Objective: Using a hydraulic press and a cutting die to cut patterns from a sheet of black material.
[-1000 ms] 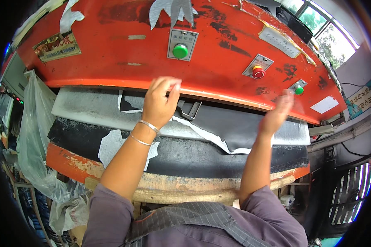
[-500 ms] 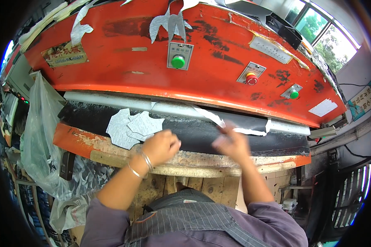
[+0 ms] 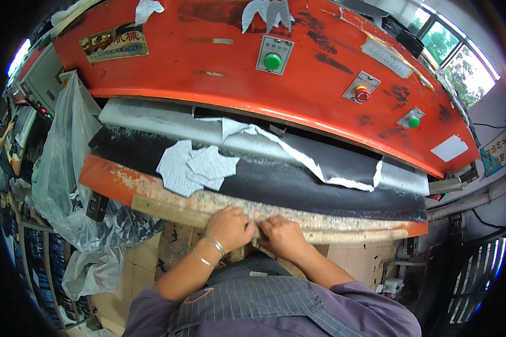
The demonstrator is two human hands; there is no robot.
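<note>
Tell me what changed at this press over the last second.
Both hands came down from the machine's upper edge toward the body: the left hand and right hand now meet at the worn front edge of the table, pinching something small I cannot make out. The grey cut pieces now lie uncovered on the black sheet.

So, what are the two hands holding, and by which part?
Both hands, left and right, pinch something small between them at the bench edge; what it is cannot be told.
</note>
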